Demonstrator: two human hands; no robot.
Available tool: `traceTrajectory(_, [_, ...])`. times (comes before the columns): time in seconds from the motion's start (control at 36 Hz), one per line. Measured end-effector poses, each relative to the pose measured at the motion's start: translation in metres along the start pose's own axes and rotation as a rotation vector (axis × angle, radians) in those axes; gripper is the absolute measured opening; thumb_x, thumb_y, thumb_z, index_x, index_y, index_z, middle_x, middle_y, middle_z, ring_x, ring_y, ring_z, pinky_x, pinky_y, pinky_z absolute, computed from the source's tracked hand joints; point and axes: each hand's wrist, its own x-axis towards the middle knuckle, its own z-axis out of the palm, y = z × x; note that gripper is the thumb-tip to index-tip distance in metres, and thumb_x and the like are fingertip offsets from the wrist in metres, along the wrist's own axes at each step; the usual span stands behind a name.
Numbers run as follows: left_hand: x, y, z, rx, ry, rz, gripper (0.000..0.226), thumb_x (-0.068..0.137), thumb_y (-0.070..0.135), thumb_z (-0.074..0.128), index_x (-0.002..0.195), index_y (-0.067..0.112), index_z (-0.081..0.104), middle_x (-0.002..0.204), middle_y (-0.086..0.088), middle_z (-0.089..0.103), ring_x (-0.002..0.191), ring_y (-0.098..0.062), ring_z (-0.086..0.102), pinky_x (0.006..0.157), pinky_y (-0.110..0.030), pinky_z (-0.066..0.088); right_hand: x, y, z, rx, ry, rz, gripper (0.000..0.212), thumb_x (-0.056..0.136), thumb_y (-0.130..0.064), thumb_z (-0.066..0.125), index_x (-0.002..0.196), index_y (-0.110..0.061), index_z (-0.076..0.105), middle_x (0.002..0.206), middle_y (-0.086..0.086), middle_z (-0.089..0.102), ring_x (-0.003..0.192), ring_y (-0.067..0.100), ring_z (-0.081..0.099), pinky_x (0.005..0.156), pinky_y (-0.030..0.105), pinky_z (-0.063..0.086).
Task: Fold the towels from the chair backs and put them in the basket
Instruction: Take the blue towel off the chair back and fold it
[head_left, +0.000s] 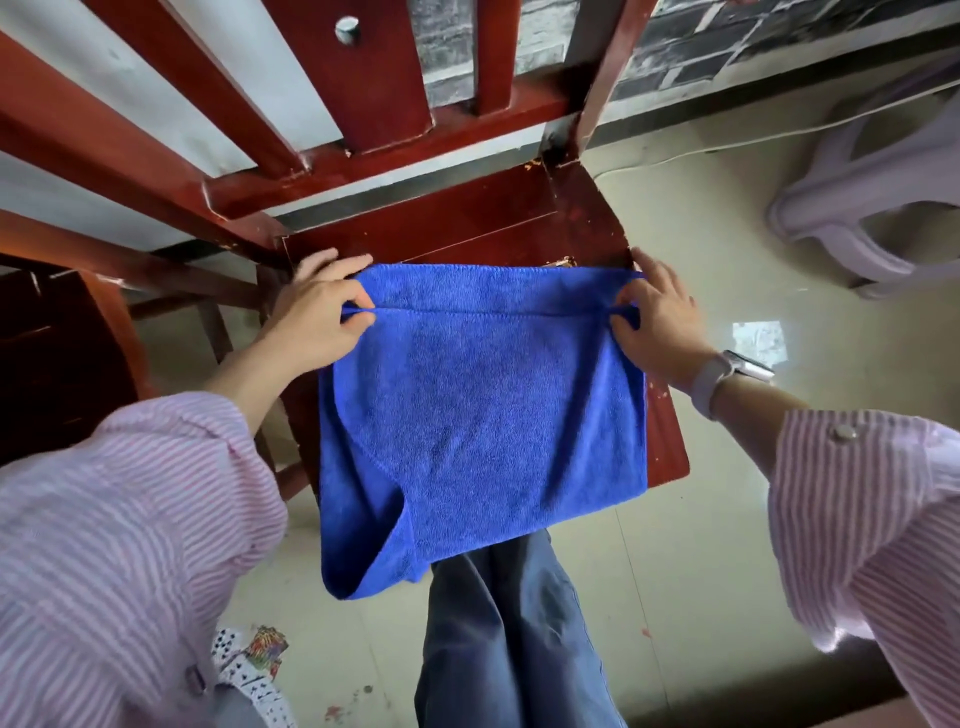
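A blue towel (483, 415) lies spread over the seat of a red-brown wooden chair (587, 218), its near part hanging off the front edge over my legs. A hemmed edge runs across it near the far side, so a layer is doubled over there. My left hand (317, 317) pinches the left end of that hem. My right hand (660, 322) pinches the right end. The lower left corner of the towel curls under. No basket is in view.
The chair's slatted back (363, 104) rises just beyond the towel. A second dark wooden chair (62, 343) stands at the left. A pale plastic stool (872, 208) sits on the tiled floor at the right. Playing cards (249, 660) lie on the floor near my left sleeve.
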Motion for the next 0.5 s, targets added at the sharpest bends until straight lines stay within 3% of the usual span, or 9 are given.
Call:
traceTrajectory(0.11, [0.004, 0.004, -0.003, -0.005, 0.019, 0.059, 0.005, 0.079, 0.011, 0.068, 0.081, 0.006, 0.07, 0.114, -0.005, 0.061, 0.122, -0.026, 0.037, 0.101, -0.025, 0.024, 0.003, -0.001, 0.0, 0.119, 0.086, 0.043, 0.014, 0.078, -0.002, 0.056, 0.091, 0.002, 0.061, 0.13, 0.02, 0.045, 0.113, 0.038, 0.048, 0.095, 0.036, 0.038])
traceTrajectory(0.19, [0.004, 0.015, -0.007, -0.026, 0.034, 0.075, 0.005, 0.078, 0.012, 0.068, 0.079, 0.007, 0.07, 0.093, 0.001, 0.053, 0.1, -0.022, 0.048, 0.086, -0.026, 0.034, 0.0, 0.0, -0.005, 0.134, 0.114, 0.071, 0.014, 0.079, -0.002, 0.056, 0.091, 0.002, 0.062, 0.111, 0.02, 0.052, 0.101, 0.038, 0.051, 0.089, 0.036, 0.039])
traceTrajectory(0.31, [-0.004, 0.022, -0.018, -0.039, 0.104, 0.039, 0.005, 0.078, 0.012, 0.068, 0.078, 0.008, 0.07, 0.088, 0.002, 0.047, 0.079, -0.019, 0.05, 0.069, -0.025, 0.033, -0.007, -0.003, -0.019, 0.152, 0.074, 0.069, 0.014, 0.083, -0.008, 0.055, 0.093, -0.004, 0.065, 0.105, 0.017, 0.056, 0.098, 0.031, 0.051, 0.083, 0.026, 0.035])
traceTrajectory(0.5, [-0.043, 0.011, -0.04, -0.054, 0.16, 0.014, 0.004, 0.079, 0.007, 0.067, 0.08, 0.004, 0.07, 0.088, 0.0, 0.056, 0.083, -0.017, 0.054, 0.076, -0.022, 0.033, -0.035, -0.006, -0.045, 0.283, 0.133, 0.117, 0.015, 0.088, -0.011, 0.056, 0.093, -0.001, 0.065, 0.098, 0.013, 0.056, 0.08, 0.019, 0.047, 0.071, 0.015, 0.029])
